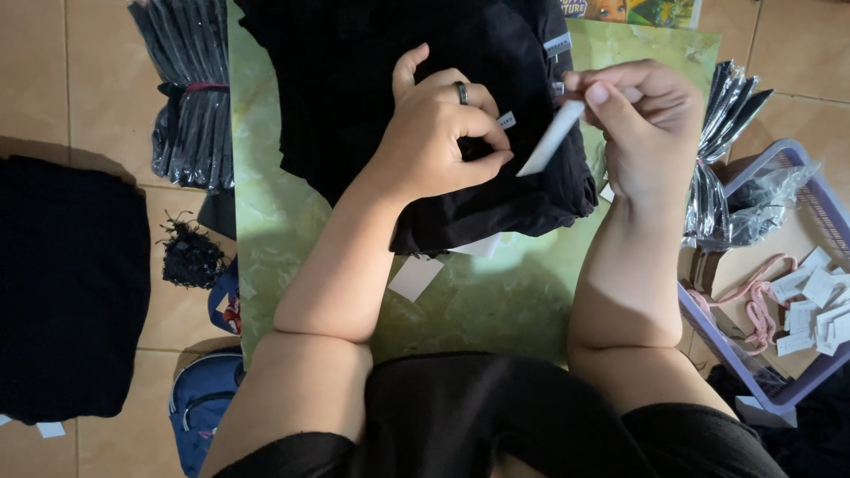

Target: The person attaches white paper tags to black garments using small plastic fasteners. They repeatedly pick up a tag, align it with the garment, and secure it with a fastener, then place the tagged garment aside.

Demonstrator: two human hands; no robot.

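Observation:
A stack of folded black garments (372,80) lies on a green marbled board (496,292). My left hand (438,133), with a dark ring on one finger, rests on the top garment and pinches its fabric near a small white label (506,119). My right hand (642,119) hovers just right of it, holding a narrow white paper tag (549,140) by its upper end, the tag slanting down toward my left fingers. Another white card (414,277) lies on the board below the garments.
A lilac plastic basket (819,190) at the right holds white tags and pink cord. Bundles of clear plastic bags lie at top left (190,97) and right (722,133). A black garment pile (71,283), black thread scraps (190,257) and a blue bag (204,398) sit on the tiled floor.

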